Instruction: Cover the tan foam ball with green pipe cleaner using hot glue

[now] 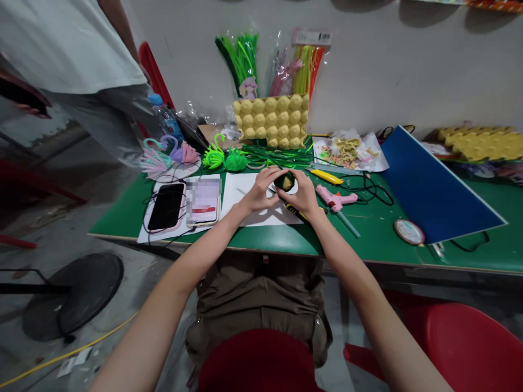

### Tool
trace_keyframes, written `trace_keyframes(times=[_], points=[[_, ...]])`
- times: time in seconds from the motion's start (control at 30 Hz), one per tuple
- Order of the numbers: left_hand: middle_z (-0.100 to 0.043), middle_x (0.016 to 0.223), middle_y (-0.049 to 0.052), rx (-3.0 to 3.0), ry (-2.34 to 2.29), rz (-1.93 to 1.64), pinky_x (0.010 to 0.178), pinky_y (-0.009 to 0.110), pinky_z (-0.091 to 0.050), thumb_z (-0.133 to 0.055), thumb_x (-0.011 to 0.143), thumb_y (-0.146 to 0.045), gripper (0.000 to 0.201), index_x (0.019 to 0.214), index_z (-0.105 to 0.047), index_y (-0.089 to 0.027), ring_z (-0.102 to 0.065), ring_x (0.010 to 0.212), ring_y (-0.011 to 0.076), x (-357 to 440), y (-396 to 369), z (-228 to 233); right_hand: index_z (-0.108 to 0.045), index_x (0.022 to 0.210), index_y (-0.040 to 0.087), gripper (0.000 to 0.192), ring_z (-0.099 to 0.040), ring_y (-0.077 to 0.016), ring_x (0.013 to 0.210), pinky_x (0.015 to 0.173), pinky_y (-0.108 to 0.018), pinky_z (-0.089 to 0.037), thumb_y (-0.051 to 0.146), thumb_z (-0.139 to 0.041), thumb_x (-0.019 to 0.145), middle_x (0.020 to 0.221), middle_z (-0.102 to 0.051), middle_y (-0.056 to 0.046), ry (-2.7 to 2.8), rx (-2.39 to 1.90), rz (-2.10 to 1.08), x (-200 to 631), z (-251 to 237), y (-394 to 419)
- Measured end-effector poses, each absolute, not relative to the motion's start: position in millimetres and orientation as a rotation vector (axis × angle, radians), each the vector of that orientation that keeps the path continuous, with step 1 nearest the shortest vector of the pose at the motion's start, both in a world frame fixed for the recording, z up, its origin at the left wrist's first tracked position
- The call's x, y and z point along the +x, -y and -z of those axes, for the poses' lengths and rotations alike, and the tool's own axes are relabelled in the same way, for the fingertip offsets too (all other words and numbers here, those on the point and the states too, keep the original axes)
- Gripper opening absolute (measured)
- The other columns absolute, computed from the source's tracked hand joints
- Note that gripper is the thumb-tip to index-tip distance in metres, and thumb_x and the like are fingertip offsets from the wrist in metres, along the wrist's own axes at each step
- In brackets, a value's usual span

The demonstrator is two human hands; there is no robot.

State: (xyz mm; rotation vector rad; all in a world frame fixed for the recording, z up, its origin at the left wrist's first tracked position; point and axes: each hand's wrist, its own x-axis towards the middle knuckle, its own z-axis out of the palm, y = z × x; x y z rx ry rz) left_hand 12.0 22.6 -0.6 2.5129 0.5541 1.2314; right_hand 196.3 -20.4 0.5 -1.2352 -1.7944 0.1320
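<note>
My left hand [261, 190] and my right hand [302, 195] meet over a white sheet of paper [245, 188] on the green table [261, 239]. Together they pinch a small dark green fuzzy piece with a yellow middle [285, 181], held just above the paper. Fingers of both hands curl around it. A yellow-and-black tool [295, 211] lies under my right wrist. A pink glue gun [335, 198] rests just right of my right hand.
Two phones [166, 206] lie at the left on paper. Green pipe-cleaner figures [224, 158], a yellow egg tray [272, 120] and pipe-cleaner packs [241, 57] stand behind. A blue board [433, 190] leans at right. A person [73, 49] stands far left. Red stool [469, 343] at lower right.
</note>
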Motion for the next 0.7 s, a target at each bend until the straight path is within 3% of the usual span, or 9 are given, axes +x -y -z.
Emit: trace_keyframes(times=[0.1, 0.2, 0.3, 0.43, 0.6, 0.7], points=[[-0.063, 0.146, 0.01, 2.451, -0.578, -1.267, 0.125, 0.054, -0.035, -0.062, 0.075, -0.02, 0.067, 0.142, -0.058, -0.023, -0.054, 0.141, 0.031, 12, -17, -3, -0.061, 0.126, 0.022, 0.054, -0.064, -0.0362, 0.114, 0.099, -0.053, -0.051, 0.043, -0.074, 0.079, 0.121, -0.07, -0.015, 1.805, -1.248, -0.08, 197, -1, 21], [-0.066, 0.143, 0.007, 2.323, -0.62, -1.316, 0.126, 0.054, -0.036, -0.062, 0.084, -0.027, 0.052, 0.136, -0.065, -0.024, -0.056, 0.141, 0.0284, 14, -12, -6, -0.061, 0.129, 0.024, 0.053, -0.063, -0.0363, 0.115, 0.097, -0.052, -0.05, 0.043, -0.072, 0.081, 0.122, -0.069, -0.014, 1.829, -1.264, -0.023, 196, -3, 24], [-0.074, 0.132, 0.007, 2.088, -0.683, -1.437, 0.124, 0.053, -0.04, -0.063, 0.093, -0.04, 0.035, 0.122, -0.074, -0.025, -0.064, 0.133, 0.0264, 19, -10, -6, -0.06, 0.133, 0.024, 0.054, -0.061, -0.0373, 0.116, 0.097, -0.052, -0.048, 0.042, -0.071, 0.084, 0.124, -0.068, -0.015, 1.864, -1.297, 0.012, 193, -8, 28], [-0.081, 0.113, 0.006, 1.758, -0.728, -1.598, 0.121, 0.055, -0.045, -0.071, 0.089, -0.05, 0.03, 0.1, -0.081, -0.024, -0.073, 0.119, 0.0272, 26, -10, -4, -0.06, 0.135, 0.024, 0.054, -0.059, -0.038, 0.119, 0.1, -0.053, -0.044, 0.041, -0.071, 0.085, 0.126, -0.066, -0.016, 1.905, -1.329, 0.032, 189, -12, 31], [-0.08, 0.111, 0.008, 1.554, -0.681, -1.537, 0.113, 0.052, -0.052, -0.08, 0.077, -0.059, 0.039, 0.088, -0.076, -0.021, -0.073, 0.117, 0.0286, 28, -14, -3, -0.062, 0.133, 0.026, 0.051, -0.059, -0.0368, 0.116, 0.1, -0.054, -0.043, 0.035, -0.072, 0.084, 0.124, -0.068, -0.014, 1.889, -1.315, 0.068, 186, -13, 32], [-0.076, 0.121, 0.009, 1.495, -0.631, -1.494, 0.107, 0.048, -0.056, -0.083, 0.074, -0.06, 0.048, 0.09, -0.059, -0.021, -0.071, 0.12, 0.0258, 27, -16, -1, -0.064, 0.13, 0.027, 0.049, -0.06, -0.0357, 0.115, 0.099, -0.053, -0.044, 0.027, -0.071, 0.082, 0.124, -0.069, -0.013, 1.872, -1.311, 0.143, 185, -14, 34]])
